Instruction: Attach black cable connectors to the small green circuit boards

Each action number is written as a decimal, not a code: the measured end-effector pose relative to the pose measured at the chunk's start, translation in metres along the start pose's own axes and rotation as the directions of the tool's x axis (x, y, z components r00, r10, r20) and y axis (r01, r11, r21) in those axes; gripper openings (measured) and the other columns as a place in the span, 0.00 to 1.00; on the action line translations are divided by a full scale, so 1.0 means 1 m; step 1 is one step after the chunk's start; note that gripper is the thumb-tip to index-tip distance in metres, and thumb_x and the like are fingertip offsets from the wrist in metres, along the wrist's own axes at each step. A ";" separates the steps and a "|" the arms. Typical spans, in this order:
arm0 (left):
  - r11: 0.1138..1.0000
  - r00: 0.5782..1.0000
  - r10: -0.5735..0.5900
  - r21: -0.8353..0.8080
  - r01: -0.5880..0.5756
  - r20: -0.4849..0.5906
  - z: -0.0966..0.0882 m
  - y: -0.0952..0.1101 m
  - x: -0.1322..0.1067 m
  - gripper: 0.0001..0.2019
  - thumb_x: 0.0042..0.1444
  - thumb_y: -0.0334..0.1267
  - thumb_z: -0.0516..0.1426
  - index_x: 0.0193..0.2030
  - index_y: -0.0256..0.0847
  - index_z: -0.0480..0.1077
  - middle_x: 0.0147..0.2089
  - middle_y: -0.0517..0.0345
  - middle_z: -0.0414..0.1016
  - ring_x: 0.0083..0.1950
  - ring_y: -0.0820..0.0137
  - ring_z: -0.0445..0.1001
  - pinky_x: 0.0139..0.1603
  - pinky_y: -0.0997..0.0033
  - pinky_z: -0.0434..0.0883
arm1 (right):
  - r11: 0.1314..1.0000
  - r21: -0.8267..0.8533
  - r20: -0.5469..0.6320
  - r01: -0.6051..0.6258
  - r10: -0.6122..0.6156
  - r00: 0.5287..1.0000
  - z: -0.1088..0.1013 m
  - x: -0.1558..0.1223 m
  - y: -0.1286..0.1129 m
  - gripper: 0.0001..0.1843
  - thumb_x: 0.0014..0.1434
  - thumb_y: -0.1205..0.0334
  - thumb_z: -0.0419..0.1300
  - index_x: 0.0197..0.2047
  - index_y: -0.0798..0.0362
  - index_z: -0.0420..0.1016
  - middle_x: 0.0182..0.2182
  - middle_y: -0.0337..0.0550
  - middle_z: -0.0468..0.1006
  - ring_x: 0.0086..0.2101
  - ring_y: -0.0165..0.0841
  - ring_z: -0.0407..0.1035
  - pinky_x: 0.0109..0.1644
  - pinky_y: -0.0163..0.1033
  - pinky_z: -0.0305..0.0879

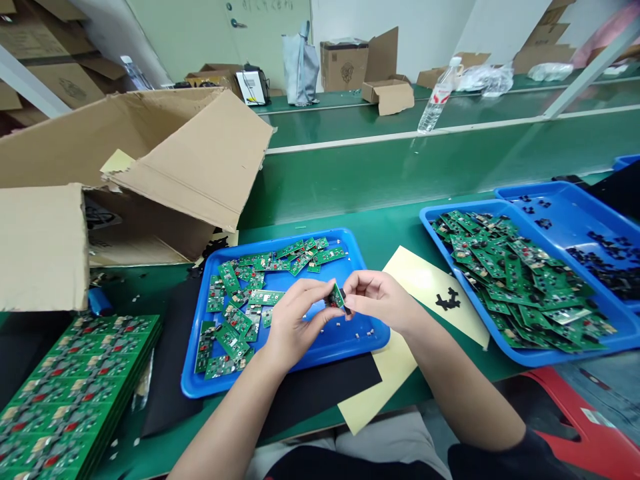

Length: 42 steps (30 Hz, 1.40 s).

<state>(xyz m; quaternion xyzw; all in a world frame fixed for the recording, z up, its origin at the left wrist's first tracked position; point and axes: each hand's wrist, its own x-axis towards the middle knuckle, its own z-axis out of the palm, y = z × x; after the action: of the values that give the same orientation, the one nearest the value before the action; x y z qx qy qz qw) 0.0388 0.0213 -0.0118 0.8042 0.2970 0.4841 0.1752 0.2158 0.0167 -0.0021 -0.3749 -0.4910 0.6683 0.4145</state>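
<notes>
My left hand (295, 321) pinches a small green circuit board (337, 295) between thumb and fingers, tilted up above a blue tray (325, 275). At the board's right edge, my right hand (383, 301) grips a small black part (346, 305) with thumb and forefinger. The part touches the board; whether it is fixed there I cannot tell. Several similar boards (233, 340) lie scattered in the tray below, mostly on its left and far sides, along with tiny pale bits near the right end.
Right of my hands, black parts (448, 300) lie on yellow paper (415, 270). A second blue tray (515, 358) holds heaped boards; another tray (550, 223) holds black parts. Left are stacked board panels (75, 393) and an open carton (195, 150). A water bottle (440, 97) stands behind.
</notes>
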 end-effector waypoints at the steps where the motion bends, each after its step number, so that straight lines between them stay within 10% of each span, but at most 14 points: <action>1: 0.998 0.999 -0.036 -0.059 0.035 -0.003 0.001 0.000 -0.001 0.18 0.51 0.34 0.62 0.51 0.44 0.70 0.39 0.54 0.74 0.38 0.70 0.75 0.37 0.69 0.77 | 1.000 -0.026 -0.030 0.005 -0.006 1.000 0.001 0.000 0.001 0.10 0.49 0.60 0.64 0.31 0.54 0.67 0.21 0.33 0.71 0.23 0.26 0.68 0.29 0.34 0.65; 6: 0.897 0.964 -0.266 -0.371 0.238 -0.025 0.002 0.001 -0.001 0.18 0.51 0.34 0.62 0.50 0.47 0.72 0.41 0.55 0.73 0.39 0.71 0.75 0.35 0.72 0.78 | 0.984 -0.162 -0.174 0.074 -0.102 0.979 0.003 -0.001 0.002 0.20 0.51 0.57 0.64 0.46 0.52 0.65 0.22 0.33 0.69 0.24 0.28 0.66 0.29 0.35 0.62; 15: 0.715 0.870 -0.486 -0.534 0.452 0.086 0.004 -0.002 0.001 0.16 0.48 0.39 0.64 0.45 0.42 0.74 0.39 0.52 0.77 0.39 0.69 0.75 0.43 0.69 0.74 | 0.881 -0.366 -0.144 0.301 -0.373 0.917 0.010 -0.004 0.006 0.05 0.54 0.59 0.62 0.33 0.51 0.72 0.30 0.40 0.76 0.31 0.31 0.69 0.35 0.37 0.66; 26: 0.720 0.852 -0.520 -0.503 0.477 0.064 0.008 -0.003 0.000 0.15 0.47 0.38 0.64 0.44 0.43 0.74 0.37 0.56 0.75 0.39 0.70 0.75 0.39 0.71 0.75 | 0.660 -0.653 -0.101 0.372 -0.563 0.820 0.012 -0.002 0.007 0.06 0.57 0.65 0.56 0.28 0.51 0.69 0.25 0.40 0.73 0.28 0.31 0.67 0.33 0.37 0.64; 35: 0.726 0.886 -0.451 -0.536 0.432 0.104 0.005 -0.001 0.003 0.14 0.48 0.37 0.64 0.43 0.42 0.75 0.38 0.54 0.75 0.38 0.70 0.75 0.40 0.70 0.75 | 0.864 -0.446 -0.205 0.232 -0.351 0.914 0.012 -0.004 0.004 0.05 0.54 0.62 0.58 0.28 0.51 0.68 0.26 0.40 0.75 0.27 0.30 0.68 0.32 0.36 0.66; 42: 0.652 0.860 -0.454 -0.571 0.498 0.231 0.002 0.000 0.002 0.13 0.50 0.39 0.63 0.43 0.42 0.76 0.41 0.50 0.76 0.40 0.67 0.75 0.41 0.67 0.74 | 0.732 -0.605 -0.181 0.313 -0.509 0.841 0.007 -0.003 0.003 0.03 0.56 0.64 0.56 0.30 0.51 0.68 0.27 0.40 0.74 0.30 0.32 0.68 0.35 0.38 0.66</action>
<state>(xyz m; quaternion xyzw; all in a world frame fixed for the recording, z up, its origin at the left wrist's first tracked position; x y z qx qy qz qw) 0.0413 0.0228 -0.0118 0.6120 0.3178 0.4631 0.5567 0.2099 0.0110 -0.0035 -0.4660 -0.6560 0.3129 0.5046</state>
